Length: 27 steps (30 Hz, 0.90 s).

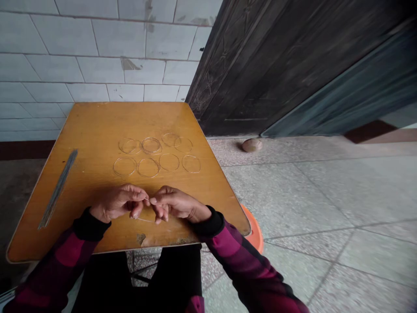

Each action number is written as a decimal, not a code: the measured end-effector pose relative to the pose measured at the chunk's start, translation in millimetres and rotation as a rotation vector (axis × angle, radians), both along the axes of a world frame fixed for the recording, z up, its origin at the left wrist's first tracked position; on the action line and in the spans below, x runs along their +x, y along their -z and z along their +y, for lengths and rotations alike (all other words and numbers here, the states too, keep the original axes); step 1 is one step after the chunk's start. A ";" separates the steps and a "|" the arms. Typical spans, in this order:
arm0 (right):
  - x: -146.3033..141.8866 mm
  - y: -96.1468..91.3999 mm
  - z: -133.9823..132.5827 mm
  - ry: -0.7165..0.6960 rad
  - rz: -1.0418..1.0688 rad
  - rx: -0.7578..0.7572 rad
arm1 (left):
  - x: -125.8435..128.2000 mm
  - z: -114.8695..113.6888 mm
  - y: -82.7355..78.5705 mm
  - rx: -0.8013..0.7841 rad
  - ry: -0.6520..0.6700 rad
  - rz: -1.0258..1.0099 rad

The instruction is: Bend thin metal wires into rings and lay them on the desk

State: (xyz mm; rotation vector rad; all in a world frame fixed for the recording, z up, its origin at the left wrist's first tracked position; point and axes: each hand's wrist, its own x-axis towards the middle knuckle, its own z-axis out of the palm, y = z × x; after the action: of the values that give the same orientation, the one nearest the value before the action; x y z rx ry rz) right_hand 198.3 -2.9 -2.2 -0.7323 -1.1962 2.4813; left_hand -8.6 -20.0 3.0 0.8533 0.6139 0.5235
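Sleeves (61, 256) over desk edge (97, 251); left hand (117, 204), right hand (177, 204) pinching wire (143, 219).
Rings (169, 170) just ahead, rods (57, 189) left; far edge near tiled wall (97, 56), door (260, 74) right.

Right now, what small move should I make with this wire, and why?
Probably bring the ends of the thin wire together to close its loop: your left hand and right hand pinch it in a curve, like the eight wire rings nearby.
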 end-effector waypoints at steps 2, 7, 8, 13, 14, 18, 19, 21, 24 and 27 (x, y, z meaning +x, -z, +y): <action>1.0 0.7 -0.1 0.002 0.000 0.014 | -0.6 0.6 0.1 -0.021 0.015 0.009; 2.6 -0.5 0.6 0.008 0.058 0.024 | -0.2 2.7 0.8 -0.067 0.028 -0.023; 2.6 -0.6 0.9 0.013 0.066 0.028 | 0.0 2.9 1.1 -0.078 0.029 -0.024; 2.5 -0.3 1.5 0.044 0.072 0.047 | 1.0 2.6 4.1 -0.137 0.036 -0.026; 2.5 -0.7 1.4 0.047 0.066 0.050 | 1.3 2.3 4.6 -0.144 0.039 -0.026; 2.9 -3.1 1.0 0.070 0.037 0.070 | 3.1 1.3 4.4 -0.152 0.028 -0.021; 3.1 -3.5 1.0 0.080 0.028 0.077 | 3.6 0.9 3.8 -0.151 0.019 -0.016; 3.5 -3.4 1.4 0.095 0.005 0.093 | 4.5 0.1 2.6 -0.152 0.003 -0.004; 4.1 -2.3 2.9 0.116 -0.041 0.159 | 5.7 -1.1 2.7 -0.166 -0.029 -0.005; 4.5 -3.5 4.3 0.282 -0.100 0.447 | 7.2 -1.2 6.1 -0.205 -0.114 -0.057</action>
State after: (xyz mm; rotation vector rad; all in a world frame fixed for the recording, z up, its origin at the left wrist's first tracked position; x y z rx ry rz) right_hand 202.9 1.4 1.3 -0.8341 -1.4953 1.8781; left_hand -1.4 -21.2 -3.1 0.6103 0.6542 0.5760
